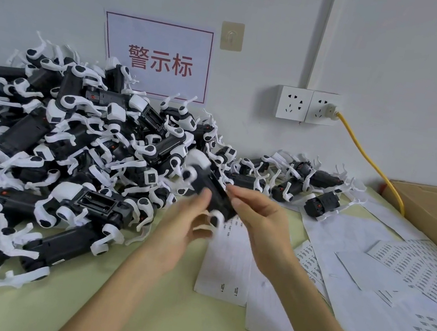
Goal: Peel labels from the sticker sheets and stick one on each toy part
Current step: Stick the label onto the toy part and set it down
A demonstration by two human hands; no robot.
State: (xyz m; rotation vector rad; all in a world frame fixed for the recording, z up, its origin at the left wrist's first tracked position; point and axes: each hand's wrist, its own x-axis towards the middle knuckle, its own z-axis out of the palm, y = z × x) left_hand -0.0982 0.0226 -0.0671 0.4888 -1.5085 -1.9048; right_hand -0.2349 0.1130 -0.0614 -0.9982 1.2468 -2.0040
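The left hand (pixel 187 218) and right hand (pixel 258 216) both grasp one blurred toy part (pixel 214 191) above the table (pixel 156 314). Sticker sheets (pixel 412 266) lie right, a toy pile (pixel 56 136) left.

Left grip (pixel 187 218), right grip (pixel 257 217): bare hands. Forearms (pixel 132 281) bare to the frame edge. Left fingers (pixel 199 232) motion-smeared, apparently bare too.

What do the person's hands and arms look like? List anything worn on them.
Both are bare. The left hand and right hand wear no gloves or visible rings. The left forearm and right forearm show no sleeve, watch or band up to the frame's edge. Motion blur hides fine detail on the left hand.
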